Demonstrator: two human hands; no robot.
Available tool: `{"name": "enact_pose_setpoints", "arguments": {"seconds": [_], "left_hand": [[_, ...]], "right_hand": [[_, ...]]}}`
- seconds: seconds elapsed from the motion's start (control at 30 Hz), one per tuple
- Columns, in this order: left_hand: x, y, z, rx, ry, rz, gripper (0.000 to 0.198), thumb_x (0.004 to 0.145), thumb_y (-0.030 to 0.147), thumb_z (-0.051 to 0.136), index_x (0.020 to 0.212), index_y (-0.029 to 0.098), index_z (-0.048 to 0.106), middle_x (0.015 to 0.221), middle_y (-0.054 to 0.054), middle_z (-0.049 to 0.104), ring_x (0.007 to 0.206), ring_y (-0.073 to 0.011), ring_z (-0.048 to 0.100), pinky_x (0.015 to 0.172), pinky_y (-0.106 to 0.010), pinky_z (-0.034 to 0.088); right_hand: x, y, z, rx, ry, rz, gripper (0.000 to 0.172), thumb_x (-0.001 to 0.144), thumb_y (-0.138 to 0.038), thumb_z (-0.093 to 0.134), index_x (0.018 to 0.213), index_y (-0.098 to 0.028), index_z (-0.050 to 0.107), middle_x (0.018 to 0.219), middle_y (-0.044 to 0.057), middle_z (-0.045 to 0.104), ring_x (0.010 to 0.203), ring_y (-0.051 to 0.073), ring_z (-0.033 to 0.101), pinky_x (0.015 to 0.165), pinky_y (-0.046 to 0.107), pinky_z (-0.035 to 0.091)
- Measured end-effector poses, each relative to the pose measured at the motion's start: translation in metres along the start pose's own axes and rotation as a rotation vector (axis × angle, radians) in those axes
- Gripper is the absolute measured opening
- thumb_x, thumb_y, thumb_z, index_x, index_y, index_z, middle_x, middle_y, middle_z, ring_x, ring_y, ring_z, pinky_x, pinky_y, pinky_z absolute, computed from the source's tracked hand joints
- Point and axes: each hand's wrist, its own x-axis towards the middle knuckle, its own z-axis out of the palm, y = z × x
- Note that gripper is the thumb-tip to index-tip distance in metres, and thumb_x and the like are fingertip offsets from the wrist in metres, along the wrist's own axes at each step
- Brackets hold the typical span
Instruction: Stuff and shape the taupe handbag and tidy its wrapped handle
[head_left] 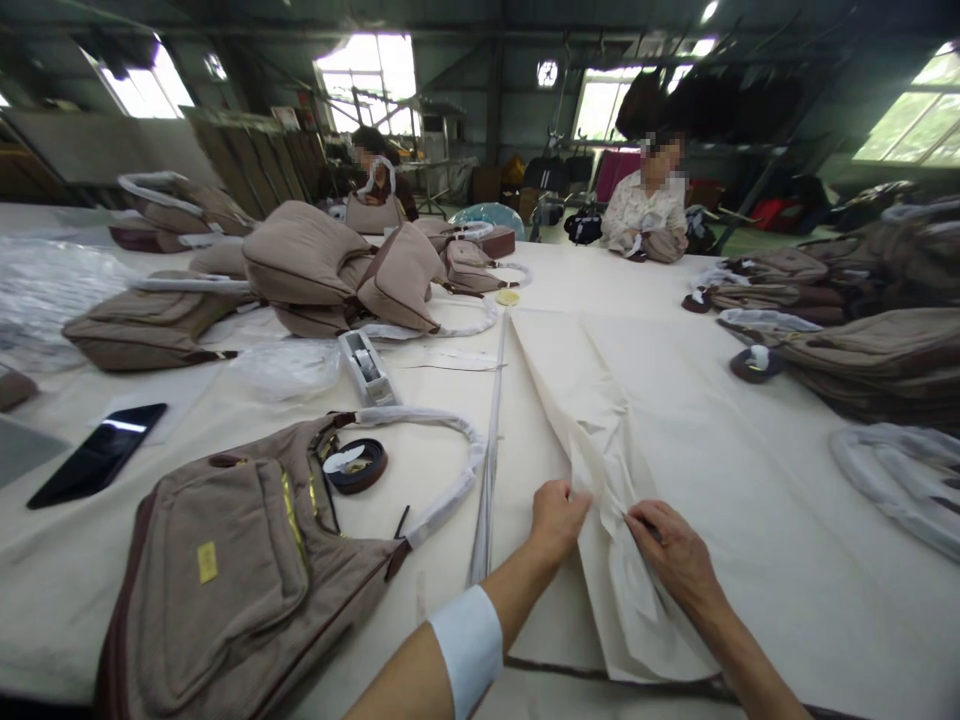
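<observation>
A large cream paper sheet (675,400) lies on the table, with a raised fold running from the far middle down toward me. My left hand (556,518) pinches the fold's left side. My right hand (670,553) pinches its right side, fingers closed on the paper. A taupe fabric bag (240,570) with a wrapped white handle and gold zippers lies flat to the left of my left arm. A rolled brown strap (357,465) rests on the bag's top edge.
A tape dispenser (365,367) and a black phone (97,455) lie on the left. Several taupe bags (315,265) are piled at the back left, more stacked on the right (877,350). Two people sit at the table's far end (646,205).
</observation>
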Motion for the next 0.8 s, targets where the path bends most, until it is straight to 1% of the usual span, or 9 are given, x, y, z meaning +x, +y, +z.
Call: {"name": "enact_pose_setpoints", "arguments": {"seconds": [0.07, 0.23, 0.37, 0.43, 0.5, 0.57, 0.63, 0.7, 0.8], "left_hand": [[0.000, -0.003, -0.003, 0.044, 0.004, -0.012, 0.023, 0.083, 0.023, 0.051, 0.082, 0.009, 0.069, 0.079, -0.005, 0.069, 0.075, -0.0178, 0.062, 0.064, -0.022, 0.043], [-0.012, -0.034, -0.046, 0.226, 0.040, -0.027, 0.023, 0.084, 0.018, 0.046, 0.088, 0.011, 0.068, 0.089, -0.007, 0.071, 0.082, -0.0174, 0.063, 0.066, -0.022, 0.041], [-0.010, -0.042, -0.071, 0.450, 0.088, -0.024, 0.016, 0.080, 0.021, 0.051, 0.076, 0.013, 0.065, 0.079, -0.009, 0.068, 0.075, -0.0192, 0.061, 0.064, -0.026, 0.036], [-0.010, -0.037, -0.068, 0.523, 0.093, -0.024, 0.020, 0.079, 0.032, 0.055, 0.072, 0.015, 0.064, 0.074, -0.007, 0.067, 0.072, -0.0197, 0.060, 0.060, -0.026, 0.033], [-0.013, -0.030, -0.060, 0.579, 0.103, -0.020, 0.028, 0.079, 0.043, 0.054, 0.077, 0.016, 0.064, 0.077, -0.007, 0.068, 0.074, -0.0213, 0.062, 0.058, -0.026, 0.031], [-0.016, -0.025, -0.052, 0.626, 0.116, -0.004, 0.030, 0.082, 0.044, 0.050, 0.085, 0.017, 0.064, 0.083, -0.008, 0.069, 0.079, -0.0227, 0.063, 0.058, -0.027, 0.032], [-0.017, -0.026, -0.049, 0.664, 0.119, 0.012, 0.027, 0.084, 0.039, 0.047, 0.089, 0.018, 0.063, 0.086, -0.009, 0.070, 0.082, -0.0236, 0.064, 0.061, -0.028, 0.033], [-0.017, -0.032, -0.053, 0.684, 0.113, 0.016, 0.024, 0.084, 0.037, 0.049, 0.086, 0.017, 0.062, 0.084, -0.009, 0.069, 0.082, -0.0239, 0.064, 0.062, -0.028, 0.035], [-0.015, -0.042, -0.071, 0.676, 0.111, 0.000, 0.022, 0.082, 0.037, 0.054, 0.078, 0.016, 0.061, 0.076, -0.007, 0.068, 0.076, -0.0236, 0.063, 0.063, -0.029, 0.038]], "right_hand": [[-0.001, -0.003, -0.008, 0.067, 0.009, 0.084, 0.036, 0.076, -0.053, 0.050, 0.078, -0.019, 0.063, 0.084, 0.007, 0.064, 0.082, 0.023, 0.058, 0.078, 0.036, 0.044], [0.007, 0.006, -0.035, 0.355, 0.132, 0.373, 0.047, 0.067, -0.061, 0.053, 0.081, -0.017, 0.057, 0.080, 0.009, 0.066, 0.075, 0.022, 0.062, 0.067, 0.032, 0.049], [0.017, -0.008, -0.047, 0.296, 0.296, 0.410, 0.046, 0.068, -0.062, 0.047, 0.081, -0.018, 0.052, 0.081, 0.011, 0.066, 0.074, 0.024, 0.063, 0.069, 0.037, 0.050], [0.019, -0.037, -0.036, 0.208, 0.265, 0.318, 0.045, 0.071, -0.063, 0.049, 0.081, -0.020, 0.053, 0.078, 0.007, 0.065, 0.074, 0.022, 0.062, 0.072, 0.036, 0.047], [0.018, -0.075, -0.010, 0.059, 0.128, 0.189, 0.046, 0.074, -0.066, 0.050, 0.082, -0.021, 0.055, 0.078, 0.006, 0.064, 0.072, 0.021, 0.060, 0.070, 0.034, 0.044], [0.016, -0.107, 0.024, -0.091, -0.017, 0.130, 0.045, 0.073, -0.062, 0.056, 0.089, -0.020, 0.057, 0.085, 0.009, 0.065, 0.073, 0.022, 0.059, 0.068, 0.034, 0.041], [0.018, -0.120, 0.049, -0.125, -0.088, 0.120, 0.028, 0.073, -0.048, 0.058, 0.076, -0.020, 0.056, 0.076, 0.009, 0.064, 0.070, 0.023, 0.058, 0.065, 0.033, 0.039], [0.024, -0.110, 0.052, -0.082, -0.054, 0.139, 0.021, 0.075, -0.038, 0.051, 0.064, -0.021, 0.049, 0.065, 0.007, 0.060, 0.065, 0.021, 0.054, 0.064, 0.032, 0.037], [0.034, -0.067, 0.007, 0.018, 0.147, 0.215, 0.027, 0.079, -0.044, 0.037, 0.068, -0.022, 0.045, 0.066, 0.007, 0.056, 0.063, 0.020, 0.048, 0.064, 0.034, 0.037]]}}
